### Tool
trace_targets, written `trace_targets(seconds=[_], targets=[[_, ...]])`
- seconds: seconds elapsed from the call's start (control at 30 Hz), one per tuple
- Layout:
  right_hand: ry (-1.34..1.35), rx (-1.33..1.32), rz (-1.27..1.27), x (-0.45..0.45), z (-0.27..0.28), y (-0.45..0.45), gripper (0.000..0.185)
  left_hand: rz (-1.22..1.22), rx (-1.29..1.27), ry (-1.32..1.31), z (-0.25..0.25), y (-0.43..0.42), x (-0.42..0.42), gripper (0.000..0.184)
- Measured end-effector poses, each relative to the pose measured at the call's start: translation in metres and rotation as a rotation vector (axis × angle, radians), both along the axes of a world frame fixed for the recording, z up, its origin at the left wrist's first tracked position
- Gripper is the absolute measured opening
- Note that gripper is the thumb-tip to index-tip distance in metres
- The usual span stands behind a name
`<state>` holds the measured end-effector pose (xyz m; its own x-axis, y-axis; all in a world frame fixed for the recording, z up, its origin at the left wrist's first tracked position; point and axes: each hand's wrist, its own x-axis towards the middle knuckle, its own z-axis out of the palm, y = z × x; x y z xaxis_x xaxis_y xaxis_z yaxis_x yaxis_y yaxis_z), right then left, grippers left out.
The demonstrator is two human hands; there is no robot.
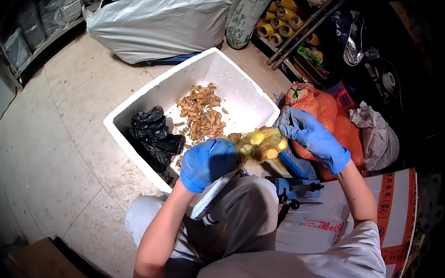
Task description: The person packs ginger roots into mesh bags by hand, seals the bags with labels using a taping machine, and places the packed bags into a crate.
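Observation:
A yellow mesh bag (259,145) filled with pale yellow-brown pieces is stretched between my hands, over the near right edge of a white foam box (244,83). My left hand (209,163), in a blue glove, is closed around the bag's left end. At its right end, my right hand (314,136), also blue-gloved, pinches the netting. Inside the box lie a pile of ginger (201,111) and a crumpled black plastic bag (154,137).
Red mesh sacks (344,132) stand right of the box. A blue device (297,188) sits near my knee beside a flat printed carton (316,221). Behind the box is a silver-grey covered bundle (160,24); yellow rolls (283,18) and two poles (318,20) are at upper right.

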<state>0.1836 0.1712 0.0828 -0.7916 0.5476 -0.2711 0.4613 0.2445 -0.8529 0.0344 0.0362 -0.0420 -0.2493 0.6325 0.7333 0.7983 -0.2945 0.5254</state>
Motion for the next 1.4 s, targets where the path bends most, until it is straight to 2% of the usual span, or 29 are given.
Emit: trace_targets(seconds=[0.1, 0.17, 0.23, 0.27, 0.37, 0.43, 0.57, 0.7, 0.77, 0.8, 0.83, 0.9, 0.97, 1.07, 1.1, 1.17, 1.2, 1.23, 1.3, 1.37, 1.4], targets=[[0.031, -0.135, -0.057, 0.003, 0.007, -0.005, 0.012, 0.044, 0.07, -0.031, -0.011, 0.004, 0.007, 0.008], [0.037, -0.211, -0.102, 0.006, 0.009, -0.007, 0.015, -0.075, 0.032, -0.223, -0.019, 0.006, 0.011, 0.008], [0.148, -0.472, -0.145, 0.011, 0.01, -0.007, 0.012, -0.099, -0.039, -0.218, -0.011, 0.004, 0.015, 0.008], [0.148, -0.473, -0.144, 0.011, 0.01, -0.009, 0.012, -0.125, -0.11, -0.212, -0.009, 0.003, 0.016, 0.009], [0.171, -0.439, -0.142, 0.01, 0.013, -0.013, 0.01, -0.097, -0.051, -0.175, -0.015, 0.002, 0.021, 0.01], [0.097, -0.506, -0.242, 0.009, 0.022, -0.013, 0.013, -0.116, -0.061, -0.164, -0.016, 0.002, 0.024, 0.011], [0.091, -0.456, -0.353, 0.002, 0.021, -0.012, 0.015, -0.133, -0.093, -0.108, -0.022, 0.003, 0.029, 0.016], [0.196, -0.608, -0.332, 0.027, 0.001, 0.025, 0.017, -0.195, -0.106, -0.177, -0.016, 0.004, 0.01, 0.022], [0.209, -0.526, -0.377, 0.03, 0.001, 0.028, 0.016, 0.026, -0.052, -0.132, -0.017, 0.003, 0.0, 0.027], [0.219, -0.498, -0.367, 0.031, 0.0, 0.031, 0.014, 0.04, -0.096, -0.109, -0.019, 0.003, -0.002, 0.035], [0.227, -0.499, -0.368, 0.031, 0.003, 0.032, 0.014, 0.036, -0.095, -0.101, -0.019, 0.004, -0.003, 0.035], [0.209, -0.407, -0.307, 0.027, 0.016, 0.032, 0.014, 0.073, 0.054, 0.035, -0.017, 0.006, -0.005, 0.033], [0.242, -0.383, -0.363, 0.03, 0.021, 0.042, 0.015, 0.09, 0.104, 0.008, -0.009, 0.006, -0.005, 0.039], [0.324, -0.363, -0.405, 0.026, 0.036, 0.037, 0.014, 0.051, 0.01, -0.371, -0.008, 0.006, -0.004, 0.046], [0.356, -0.327, -0.398, 0.025, 0.041, 0.036, 0.014, 0.043, 0.01, -0.357, -0.008, 0.007, -0.003, 0.046], [0.394, -0.294, -0.395, 0.026, 0.043, 0.038, 0.014, 0.054, 0.043, -0.531, -0.008, 0.006, -0.001, 0.042], [0.41, -0.276, -0.374, 0.029, 0.044, 0.043, 0.014, 0.003, -0.034, -0.64, -0.002, 0.003, -0.002, 0.039], [0.423, -0.257, -0.353, 0.032, 0.045, 0.047, 0.015, 0.0, -0.034, -0.631, -0.004, 0.003, -0.002, 0.039], [0.459, -0.236, -0.351, 0.036, 0.047, 0.05, 0.015, -0.106, 0.099, -1.044, -0.009, 0.006, -0.001, 0.038], [0.666, -0.182, -0.396, 0.04, 0.045, 0.051, 0.014, -0.24, 0.15, -1.246, -0.013, 0.005, -0.006, 0.039], [0.687, -0.076, -0.494, 0.04, 0.055, 0.043, 0.014, -0.257, 0.18, -1.307, -0.015, 0.006, -0.007, 0.039]])
